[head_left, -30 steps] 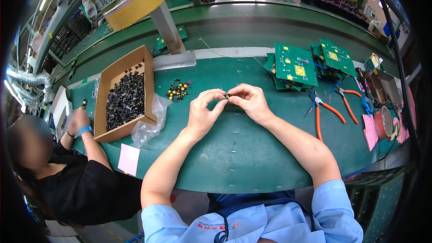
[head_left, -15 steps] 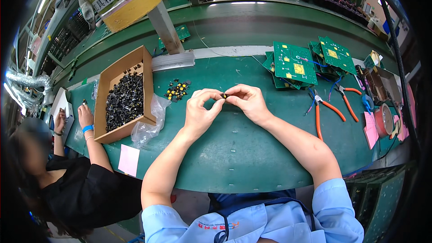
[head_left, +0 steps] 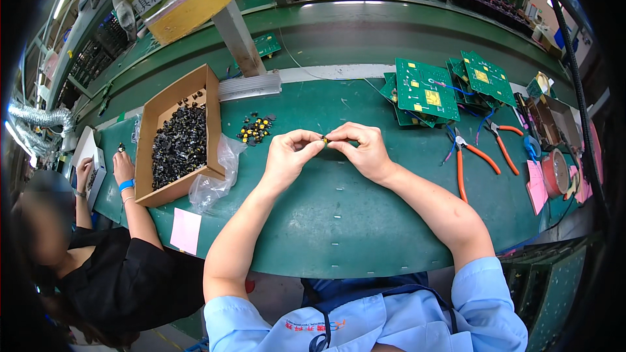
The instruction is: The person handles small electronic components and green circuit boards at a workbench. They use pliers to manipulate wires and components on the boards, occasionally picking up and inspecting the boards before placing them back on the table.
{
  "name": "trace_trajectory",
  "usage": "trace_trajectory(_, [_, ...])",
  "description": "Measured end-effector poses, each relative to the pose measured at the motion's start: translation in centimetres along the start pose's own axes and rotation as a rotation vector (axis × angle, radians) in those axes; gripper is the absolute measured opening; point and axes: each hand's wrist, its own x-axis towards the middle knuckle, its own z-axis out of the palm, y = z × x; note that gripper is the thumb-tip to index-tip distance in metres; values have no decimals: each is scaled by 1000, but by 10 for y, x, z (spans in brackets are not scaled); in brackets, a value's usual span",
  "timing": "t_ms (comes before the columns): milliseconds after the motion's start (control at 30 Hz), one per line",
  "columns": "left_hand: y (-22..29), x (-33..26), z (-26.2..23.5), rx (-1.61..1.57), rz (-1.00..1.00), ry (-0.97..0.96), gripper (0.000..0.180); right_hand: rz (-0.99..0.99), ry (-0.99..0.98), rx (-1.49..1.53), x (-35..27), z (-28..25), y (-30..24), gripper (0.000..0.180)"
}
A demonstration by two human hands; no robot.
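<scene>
A tiny black-and-yellow part [head_left: 325,141] is pinched between my two hands, above the middle of the green bench. My left hand [head_left: 291,156] has thumb and forefinger closed on one side of it. From the other side, my right hand [head_left: 362,148] pinches it with thumb and forefinger. Fingertips cover most of the part, so its exact kind is hidden. Just left of my left hand lies a small pile of black and yellow parts [head_left: 255,130]. Further left stands a cardboard box [head_left: 213,117] holding many small black parts [head_left: 181,143].
Green circuit boards [head_left: 417,86] lie stacked at the back right, near orange-handled pliers [head_left: 481,158] and a red tape roll [head_left: 555,173]. A clear plastic bag [head_left: 218,179] and a pink note [head_left: 186,230] lie by the box. At left sits a co-worker [head_left: 124,274] in black.
Between my fingertips the small part has turned, showing more yellow now. My hands stay in almost the same place, with the left shifted slightly.
</scene>
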Motion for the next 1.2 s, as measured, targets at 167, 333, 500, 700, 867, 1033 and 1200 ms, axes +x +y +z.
trace_trajectory(167, [-4,1,0,-74,-11,-20,9,-118,-24,-100,1,-3,0,12])
trace_trajectory(333, [-1,0,2,-48,11,-49,8,-222,-26,-171,-1,-1,6,9])
trace_trajectory(500, [6,-3,8,-10,7,-11,9,-281,-14,-197,0,-4,6,9])
trace_trajectory(700, [13,-3,-5,343,333,119,11,-57,19,-98,4,8,-8,13])
trace_trajectory(867, [43,-11,-71,619,375,512,13,-60,-103,-259,-7,3,10,11])
trace_trajectory(1033, [38,-32,-177,1075,171,632,12,-20,-190,-217,-9,12,15,8])
trace_trajectory(1200, [55,-19,-142,1112,409,619,12,-16,-195,-222,-11,10,19,8])
